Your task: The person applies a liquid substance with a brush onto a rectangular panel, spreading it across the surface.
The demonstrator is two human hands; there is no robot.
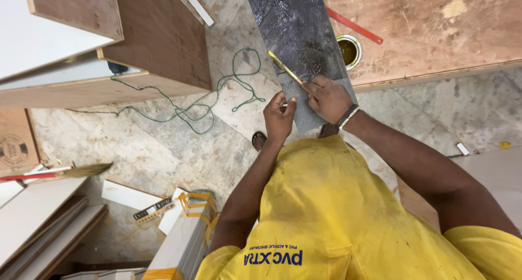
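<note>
A long dark grey strip (296, 24) runs from the plywood board down toward me, its surface glossy and wet-looking. My right hand (326, 99), with a banded wrist, grips a thin yellow-handled tool (284, 68) whose tip rests on the strip. My left hand (278, 117) pinches the strip's near left edge. Both hands sit close together at the strip's lower end, just above my yellow shirt.
A small open tin of amber liquid (348, 50) stands beside the strip on a plywood board (435, 24), with a red stick (354, 25) near it. Green cord (217, 98) loops over the stone floor. A wooden cabinet (157, 35) stands left; white panels (38, 220) lie bottom left.
</note>
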